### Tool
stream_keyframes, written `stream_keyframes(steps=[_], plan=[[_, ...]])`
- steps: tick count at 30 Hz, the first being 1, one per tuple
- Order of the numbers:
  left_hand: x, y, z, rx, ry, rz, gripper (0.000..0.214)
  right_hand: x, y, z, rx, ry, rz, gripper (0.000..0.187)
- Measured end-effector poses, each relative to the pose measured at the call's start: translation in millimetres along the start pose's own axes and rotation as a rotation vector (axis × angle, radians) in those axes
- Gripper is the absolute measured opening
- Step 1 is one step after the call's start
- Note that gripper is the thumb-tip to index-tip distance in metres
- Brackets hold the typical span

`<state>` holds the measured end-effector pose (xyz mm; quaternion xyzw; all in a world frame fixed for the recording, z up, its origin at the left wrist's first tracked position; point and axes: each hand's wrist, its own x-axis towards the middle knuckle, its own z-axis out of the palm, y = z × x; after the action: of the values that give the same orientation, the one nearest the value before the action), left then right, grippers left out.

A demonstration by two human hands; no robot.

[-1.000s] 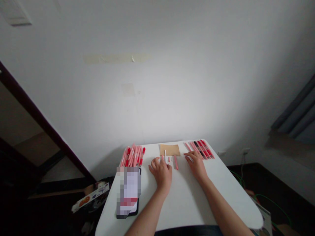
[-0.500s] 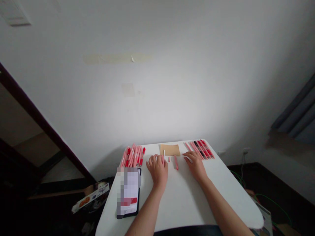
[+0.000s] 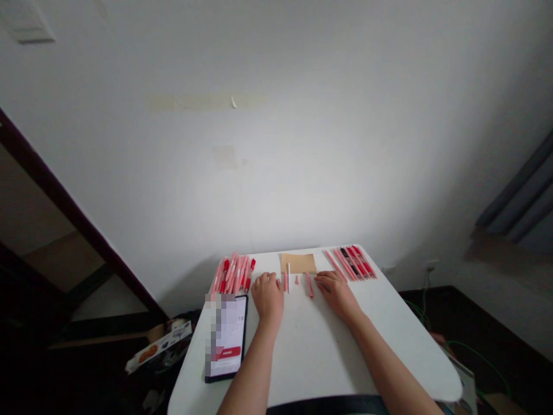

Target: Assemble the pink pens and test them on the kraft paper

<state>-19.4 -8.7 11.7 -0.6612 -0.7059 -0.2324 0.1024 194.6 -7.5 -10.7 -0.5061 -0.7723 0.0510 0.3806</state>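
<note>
Left hand [image 3: 268,298]: fingers are resting loosely together, white stick [image 3: 289,278] lying just beside.
Right hand [image 3: 337,291]: fingers resting likewise, pink barrel [image 3: 309,285] lying near.

The person's bare left forearm [image 3: 254,364] and right forearm [image 3: 382,353] reach forward, nearing each other toward the wrists. The left hand [image 3: 268,297] lies back-up, fingers close together, loosely bent and pointing ahead; the right hand [image 3: 336,292], also back-up and relaxed, angles its fingers inward, well apart from the left.
</note>
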Motion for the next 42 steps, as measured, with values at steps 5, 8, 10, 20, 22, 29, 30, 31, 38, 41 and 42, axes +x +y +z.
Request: stream_keyframes(steps=[5, 8, 10, 20, 22, 29, 30, 31, 38, 41, 42], plan=[[-0.9, 0.6, -0.3, 0.022, -0.024, 0.002, 0.021, -0.3, 1.5, 2.0, -0.022, 0.019, -0.018, 0.024], [-1.2, 0.4, 1.1, 0.01, -0.016, -0.002, 0.022, 0.3, 3.3, 3.0, -0.024, 0.045, -0.01, 0.023], [-0.7, 0.0, 1.9, 0.004, -0.018, -0.004, 0.022, 1.4, 4.1, 3.5, -0.026, 0.071, 0.005, 0.023], [-1.7, 0.5, 1.2, 0.0, -0.018, -0.013, 0.023, 12.1, -20.2, 17.2, -0.13, 0.144, 0.024, 0.021], [-1.7, 0.8, 0.9, 0.002, -0.023, -0.017, 0.023, 13.7, -25.5, 21.4, -0.177, 0.138, 0.043, 0.021], [-1.5, 1.5, 2.0, 0.007, -0.019, -0.02, 0.022, 16.4, -35.5, 26.3, -0.259, 0.069, 0.08, 0.026], [-1.6, 1.7, 1.9, 0.007, -0.017, -0.021, 0.022, 16.5, -36.4, 26.3, -0.263, 0.062, 0.083, 0.026], [-1.7, 1.9, 1.8, 0.006, -0.015, -0.021, 0.022, 16.6, -37.1, 26.4, -0.267, 0.055, 0.085, 0.027], [-1.9, 3.6, -0.2, -0.007, -0.021, -0.033, 0.023, 17.7, -39.8, 27.5, -0.284, 0.046, 0.063, 0.026], [-2.0, 3.8, -0.2, 0.002, -0.016, -0.025, 0.022, 18.2, -40.1, 28.2, -0.287, 0.041, 0.062, 0.023], [-1.9, 3.7, -0.1, 0.005, -0.015, -0.021, 0.022, 18.2, -40.0, 28.6, -0.285, 0.039, 0.062, 0.022]])
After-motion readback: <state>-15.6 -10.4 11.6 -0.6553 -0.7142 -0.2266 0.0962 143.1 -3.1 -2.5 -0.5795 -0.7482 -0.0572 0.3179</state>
